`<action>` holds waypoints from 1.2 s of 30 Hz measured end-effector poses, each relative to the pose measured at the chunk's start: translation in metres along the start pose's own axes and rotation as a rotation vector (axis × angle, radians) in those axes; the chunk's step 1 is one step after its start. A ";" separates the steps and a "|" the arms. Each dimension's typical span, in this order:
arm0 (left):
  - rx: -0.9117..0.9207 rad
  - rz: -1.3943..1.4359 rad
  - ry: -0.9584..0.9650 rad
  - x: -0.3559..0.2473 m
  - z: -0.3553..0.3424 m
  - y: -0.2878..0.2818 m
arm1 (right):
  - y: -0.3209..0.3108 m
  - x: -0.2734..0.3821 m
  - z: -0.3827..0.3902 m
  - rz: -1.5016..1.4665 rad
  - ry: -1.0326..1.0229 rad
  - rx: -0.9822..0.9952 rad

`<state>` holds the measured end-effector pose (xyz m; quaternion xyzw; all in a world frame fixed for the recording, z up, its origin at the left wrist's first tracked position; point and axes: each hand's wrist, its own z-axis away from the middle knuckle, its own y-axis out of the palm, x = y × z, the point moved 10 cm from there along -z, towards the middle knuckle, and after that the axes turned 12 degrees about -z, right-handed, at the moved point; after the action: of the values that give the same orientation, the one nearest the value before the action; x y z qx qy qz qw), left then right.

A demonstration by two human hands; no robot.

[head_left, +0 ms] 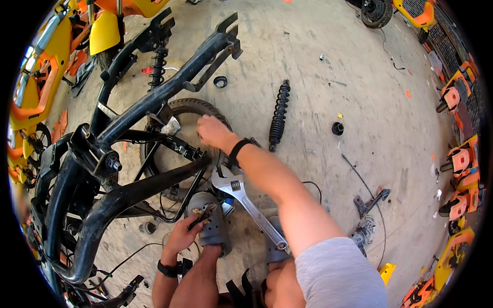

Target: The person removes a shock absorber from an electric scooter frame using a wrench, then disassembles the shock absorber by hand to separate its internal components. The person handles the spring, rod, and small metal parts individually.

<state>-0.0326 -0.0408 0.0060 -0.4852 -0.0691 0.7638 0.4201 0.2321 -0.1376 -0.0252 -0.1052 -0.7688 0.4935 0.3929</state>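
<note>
My right hand reaches over the rear wheel's tire beside the black tubular frame, fingers curled; what they hold, if anything, I cannot make out. My left hand grips a small dark tool, its type unclear, above my grey clog. A large silver adjustable wrench lies diagonally below my right forearm, between my feet. A crumpled pale item is on the frame near the wheel.
A loose coil-spring shock lies right of me, with a black cup-shaped part, cables and metal parts on the concrete floor. Yellow and orange scooters line both sides. Another shock stands on the frame.
</note>
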 end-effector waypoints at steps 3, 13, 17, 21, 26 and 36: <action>-0.012 0.086 0.000 0.003 0.000 0.008 | -0.069 -0.014 0.025 -0.227 0.143 -0.376; 0.025 0.086 0.052 0.008 -0.004 0.009 | -0.051 -0.144 0.172 -1.353 1.120 -0.291; -0.077 0.006 0.005 0.004 0.001 0.000 | -0.066 -0.123 0.159 -0.302 0.873 -0.080; -0.151 -0.137 -0.030 0.009 0.010 -0.007 | -0.044 -0.107 0.154 -0.085 0.813 0.157; -0.121 -0.229 0.033 0.001 0.009 -0.006 | -0.042 -0.104 0.151 -0.009 0.720 0.151; -0.166 -0.416 0.116 0.005 0.004 -0.013 | -0.139 -0.023 0.146 -0.289 0.578 -0.035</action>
<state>-0.0288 -0.0274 0.0112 -0.5363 -0.2058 0.6234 0.5305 0.1754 -0.3171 0.0510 -0.1373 -0.6406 0.3692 0.6592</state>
